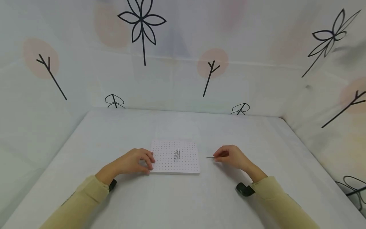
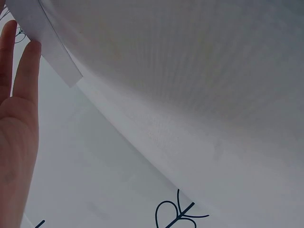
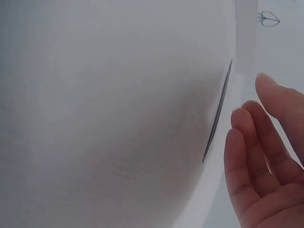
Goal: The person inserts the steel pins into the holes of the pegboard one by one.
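A white pegboard (image 1: 187, 168) with rows of small holes sits mid-table. Several thin metal pins (image 1: 177, 155) are grouped near its centre; I cannot tell whether they stand in holes or lie loose. My left hand (image 1: 132, 161) rests at the board's left edge, and in the left wrist view straight fingertips touch the side of the board (image 2: 59, 54). To the right of the board, slim metal tweezers (image 3: 217, 111) lie on the table. My right hand (image 1: 233, 157) hovers at them with bent, relaxed fingers; the right wrist view shows a gap between fingertips and tweezers.
A white cloth covers the table (image 1: 177, 203). Behind and at both sides hangs a pale curtain (image 1: 171, 79) printed with dark plant drawings. Dark wrist devices (image 1: 244, 189) show below both sleeves.
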The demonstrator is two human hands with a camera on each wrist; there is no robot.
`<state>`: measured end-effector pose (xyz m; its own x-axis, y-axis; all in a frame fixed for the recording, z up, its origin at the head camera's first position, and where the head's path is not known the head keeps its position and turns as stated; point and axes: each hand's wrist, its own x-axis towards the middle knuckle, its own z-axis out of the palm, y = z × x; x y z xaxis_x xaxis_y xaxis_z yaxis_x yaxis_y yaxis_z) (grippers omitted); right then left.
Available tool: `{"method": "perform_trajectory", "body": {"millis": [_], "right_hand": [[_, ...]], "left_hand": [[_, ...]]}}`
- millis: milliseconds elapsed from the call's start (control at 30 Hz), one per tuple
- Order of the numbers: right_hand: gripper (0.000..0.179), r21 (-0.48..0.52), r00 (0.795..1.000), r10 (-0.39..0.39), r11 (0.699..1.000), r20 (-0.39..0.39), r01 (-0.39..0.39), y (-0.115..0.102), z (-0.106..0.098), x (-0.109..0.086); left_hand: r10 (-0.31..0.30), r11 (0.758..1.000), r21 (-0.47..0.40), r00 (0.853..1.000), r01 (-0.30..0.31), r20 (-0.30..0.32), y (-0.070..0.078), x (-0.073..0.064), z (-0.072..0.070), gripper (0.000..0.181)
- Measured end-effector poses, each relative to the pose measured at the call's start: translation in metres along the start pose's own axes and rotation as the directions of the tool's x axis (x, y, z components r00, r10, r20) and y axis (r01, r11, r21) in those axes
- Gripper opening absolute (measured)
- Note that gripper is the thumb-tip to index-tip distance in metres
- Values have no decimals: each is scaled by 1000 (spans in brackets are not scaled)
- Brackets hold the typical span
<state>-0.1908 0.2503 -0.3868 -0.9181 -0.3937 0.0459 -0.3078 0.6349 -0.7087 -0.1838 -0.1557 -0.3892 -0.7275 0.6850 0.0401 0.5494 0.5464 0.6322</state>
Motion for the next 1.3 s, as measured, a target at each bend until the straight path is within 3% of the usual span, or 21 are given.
{"method": "perform_trajectory", "body": {"millis": [233,467,1300], "right_hand": [[10,-69,998,-39,997,51,42,2,-5,11],[10,-75,993,-45,996,111,54,9,-4,19],[4,-141,977,26,990,212,4,7,4,24]], "left_hand": [[3,1000,-13,1000,-3,3,1,0,0,13],[-1,1000,-8,1000,1,8,1,1,1,12],[7,1000,-9,1000,-7,3,-1,1,1,14]]}}
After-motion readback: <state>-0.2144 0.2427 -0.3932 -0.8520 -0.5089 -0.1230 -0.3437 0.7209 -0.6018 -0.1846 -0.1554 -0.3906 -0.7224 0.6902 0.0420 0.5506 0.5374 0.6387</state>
